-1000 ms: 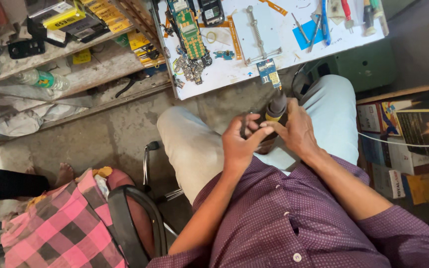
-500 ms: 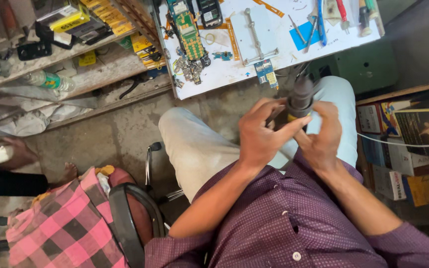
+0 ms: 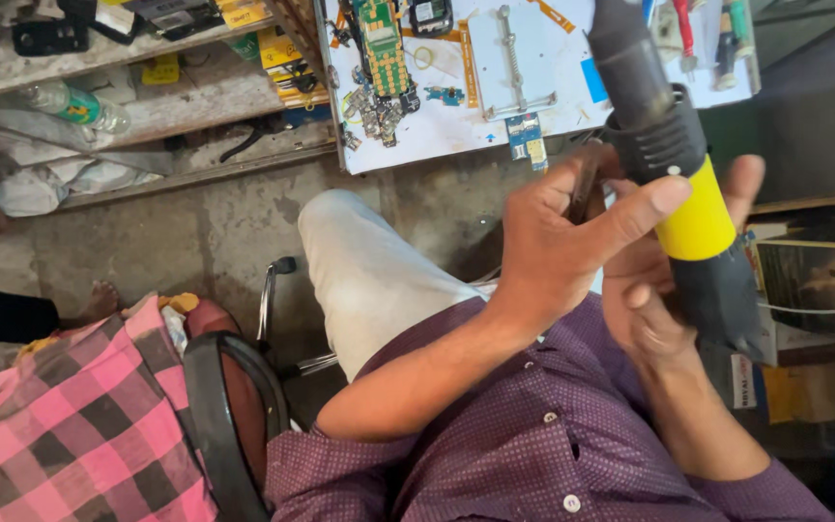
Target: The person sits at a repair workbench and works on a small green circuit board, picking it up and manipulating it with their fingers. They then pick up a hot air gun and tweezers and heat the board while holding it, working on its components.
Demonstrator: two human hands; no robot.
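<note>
Raised since half a second ago, the black heat-gun-like tool with a yellow band now stands much closer to the camera, its dark barrel crossing the near edge of the white counter. Right hand wraps the tool's black grip below the yellow band, fingers closed round it. Left hand lies against the tool's left side, fingers half curled, forefinger stretched across onto the yellow band; what it pinches, if anything, cannot be told. On the counter, a green circuit board lies toward the left edge, and a small blue square label sits near the middle. Yellow flat packages are stacked on the wooden shelf left of the counter. At the far right, a yellow-edged cardboard box stands beside the person's knee.
</note>
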